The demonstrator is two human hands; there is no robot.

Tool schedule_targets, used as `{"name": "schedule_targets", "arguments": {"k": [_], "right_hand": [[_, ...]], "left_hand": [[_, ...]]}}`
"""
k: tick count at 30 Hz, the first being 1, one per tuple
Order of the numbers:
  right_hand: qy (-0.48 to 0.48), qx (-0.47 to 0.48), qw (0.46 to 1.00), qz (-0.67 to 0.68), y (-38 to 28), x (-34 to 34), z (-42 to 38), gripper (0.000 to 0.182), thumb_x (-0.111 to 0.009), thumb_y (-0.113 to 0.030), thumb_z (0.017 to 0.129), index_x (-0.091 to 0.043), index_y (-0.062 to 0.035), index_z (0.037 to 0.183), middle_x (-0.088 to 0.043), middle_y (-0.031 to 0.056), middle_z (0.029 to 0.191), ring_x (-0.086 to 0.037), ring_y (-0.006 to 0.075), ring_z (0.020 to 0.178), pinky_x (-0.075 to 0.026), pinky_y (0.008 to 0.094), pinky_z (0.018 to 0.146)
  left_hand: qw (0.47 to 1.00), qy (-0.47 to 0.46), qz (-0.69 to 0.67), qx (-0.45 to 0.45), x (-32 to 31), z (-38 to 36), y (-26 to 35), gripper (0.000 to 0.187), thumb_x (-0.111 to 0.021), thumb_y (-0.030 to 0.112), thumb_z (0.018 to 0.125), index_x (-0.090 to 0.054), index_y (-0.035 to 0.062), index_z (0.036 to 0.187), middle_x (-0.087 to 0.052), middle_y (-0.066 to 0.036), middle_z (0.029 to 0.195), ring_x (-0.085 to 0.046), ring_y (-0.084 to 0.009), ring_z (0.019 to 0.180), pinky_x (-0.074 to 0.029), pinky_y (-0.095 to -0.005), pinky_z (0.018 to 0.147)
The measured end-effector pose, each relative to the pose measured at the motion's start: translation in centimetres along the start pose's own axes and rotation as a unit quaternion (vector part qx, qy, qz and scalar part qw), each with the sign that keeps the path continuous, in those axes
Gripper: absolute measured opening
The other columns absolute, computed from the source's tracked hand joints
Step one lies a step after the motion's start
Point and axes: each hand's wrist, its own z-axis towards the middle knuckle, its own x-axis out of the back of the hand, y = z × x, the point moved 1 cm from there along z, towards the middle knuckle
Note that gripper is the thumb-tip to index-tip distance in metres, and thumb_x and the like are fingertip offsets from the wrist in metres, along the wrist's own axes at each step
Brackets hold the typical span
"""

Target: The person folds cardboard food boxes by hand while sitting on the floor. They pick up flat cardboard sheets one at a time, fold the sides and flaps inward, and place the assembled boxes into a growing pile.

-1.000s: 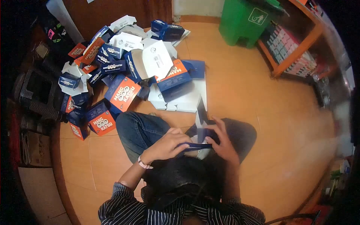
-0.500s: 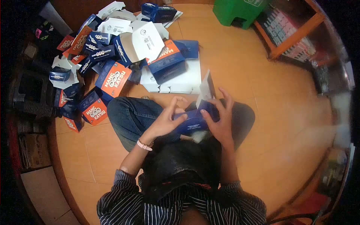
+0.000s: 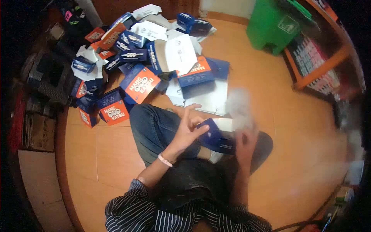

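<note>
A blue cardboard box [image 3: 216, 140], partly folded with a pale inside showing, is held over my crossed legs. My left hand [image 3: 188, 133] grips its left end, the thumb pressed on the blue side and the index finger raised off it. At the right end my right hand [image 3: 246, 146] is closed, pinching the box by its flap. That white flap [image 3: 239, 108] stands up and is smeared by motion. Beyond the box lies a white flat carton stack [image 3: 208, 98], with an orange and blue box [image 3: 195, 77] on top.
A heap of orange, blue and white boxes [image 3: 140, 83] spreads over the tiled floor [image 3: 270, 178] at the upper left. A green bin [image 3: 272, 29] stands at the back right, beside a wooden shelf [image 3: 319, 75] with stacked packs. Black crates [image 3: 48, 77] line the left side.
The view has shifted, so the heap and bin sit further right. My right hand has moved to the box's right end, and the white flap is swinging outward. My left hand still holds the box.
</note>
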Motion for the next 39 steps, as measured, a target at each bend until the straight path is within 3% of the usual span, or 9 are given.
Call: {"name": "schedule_targets", "arguments": {"k": [6, 9, 17, 25, 28, 30, 31, 34, 39], "right_hand": [[0.037, -0.035, 0.998, -0.023, 0.0, -1.0, 0.8, 0.021, -0.061, -0.009, 0.079, -0.045, -0.0001, 0.068, -0.044, 0.0211, 0.099, -0.043, 0.0286, 0.095, -0.031, 0.0359, 0.090], [-0.017, -0.122, 0.989, 0.076, -1.1, -0.8, 1.0, 0.020, -0.059, -0.010, 0.080, -0.046, -0.0013, 0.069, -0.044, 0.0237, 0.106, -0.041, 0.0294, 0.105, -0.029, 0.0359, 0.093], [-0.062, 0.002, 0.991, 0.114, -2.1, -1.8, 2.8, 0.015, -0.060, -0.020, 0.081, -0.059, -0.0048, 0.080, -0.028, 0.0230, 0.129, -0.026, 0.0359, 0.124, -0.023, 0.0432, 0.100], [-0.073, 0.158, 0.984, -0.039, -2.3, -0.9, 3.7, 0.037, -0.063, -0.014, 0.076, -0.058, -0.0114, 0.113, -0.010, 0.0234, 0.141, -0.016, 0.0369, 0.131, -0.016, 0.0442, 0.105], [-0.001, 0.029, 0.999, -0.021, 0.2, 0.2, 3.4, 0.035, -0.060, -0.008, 0.078, -0.056, -0.0079, 0.112, -0.014, 0.0184, 0.140, -0.021, 0.0342, 0.130, -0.024, 0.0427, 0.103], [0.034, -0.058, 0.995, 0.080, 1.5, 0.6, 2.8, 0.033, -0.058, -0.004, 0.079, -0.055, -0.0059, 0.112, -0.017, 0.0155, 0.139, -0.024, 0.0325, 0.129, -0.029, 0.0415, 0.101], [0.020, -0.069, 0.996, 0.056, 1.9, 0.9, 2.6, 0.031, -0.056, -0.002, 0.081, -0.053, -0.0045, 0.111, -0.020, 0.0133, 0.137, -0.026, 0.0309, 0.128, -0.033, 0.0400, 0.099], [-0.004, -0.090, 0.995, 0.047, 2.7, 1.6, 1.7, 0.027, -0.054, -0.001, 0.082, -0.053, -0.0029, 0.109, -0.024, 0.0110, 0.135, -0.030, 0.0281, 0.126, -0.037, 0.0383, 0.097], [0.003, -0.155, 0.981, 0.117, 5.2, 2.0, 0.3, 0.024, -0.055, -0.002, 0.082, -0.053, -0.0033, 0.106, -0.028, 0.0103, 0.131, -0.036, 0.0242, 0.121, -0.040, 0.0351, 0.094]], "left_hand": [[0.986, 0.049, -0.101, -0.124, -2.2, 0.0, 0.9, 0.063, -0.064, 0.001, 0.077, -0.024, 0.0075, 0.125, -0.057, -0.005, 0.082, -0.056, -0.0141, 0.081, -0.046, -0.0278, 0.076], [0.748, 0.083, 0.518, -0.408, -4.6, 0.1, 5.0, 0.054, -0.069, 0.000, 0.068, -0.039, 0.0075, 0.113, -0.057, -0.007, 0.089, -0.056, -0.0220, 0.089, -0.035, -0.0501, 0.096], [0.700, -0.140, 0.585, -0.384, -1.7, 1.7, 5.0, 0.050, -0.072, 0.018, 0.059, -0.059, 0.0172, 0.107, -0.055, 0.001, 0.107, -0.051, -0.0225, 0.091, -0.034, -0.0483, 0.096], [0.347, 0.392, 0.698, -0.488, 6.9, 12.0, 16.2, 0.071, -0.068, 0.026, 0.075, -0.030, 0.0017, 0.130, -0.029, -0.024, 0.128, -0.029, -0.0414, 0.114, -0.020, -0.0509, 0.097], [0.403, 0.304, 0.811, -0.296, 8.7, 16.3, 6.8, 0.080, -0.068, 0.039, 0.069, -0.037, -0.0185, 0.115, -0.016, -0.035, 0.134, -0.016, -0.0450, 0.126, -0.017, -0.0453, 0.105], [0.625, -0.029, 0.765, -0.157, 2.9, 14.1, 2.0, 0.059, -0.073, 0.027, 0.062, -0.052, 0.0019, 0.111, -0.048, -0.019, 0.120, -0.043, -0.0352, 0.113, -0.035, -0.0422, 0.095], [0.593, -0.136, 0.719, -0.335, 6.9, 16.0, -6.1, 0.052, -0.072, 0.017, 0.063, -0.053, 0.0106, 0.111, -0.056, -0.010, 0.110, -0.052, -0.0296, 0.102, -0.043, -0.0421, 0.087], [0.650, -0.280, 0.707, -0.006, 7.8, 15.5, -14.1, 0.061, -0.071, 0.013, 0.061, -0.048, 0.0105, 0.117, -0.053, -0.011, 0.113, -0.053, -0.0300, 0.101, -0.046, -0.0374, 0.085], [0.598, -0.336, 0.727, -0.047, 12.8, 20.2, -18.2, 0.061, -0.074, 0.021, 0.057, -0.052, 0.0092, 0.113, -0.053, -0.011, 0.111, -0.054, -0.0306, 0.098, -0.046, -0.0378, 0.082]]}}
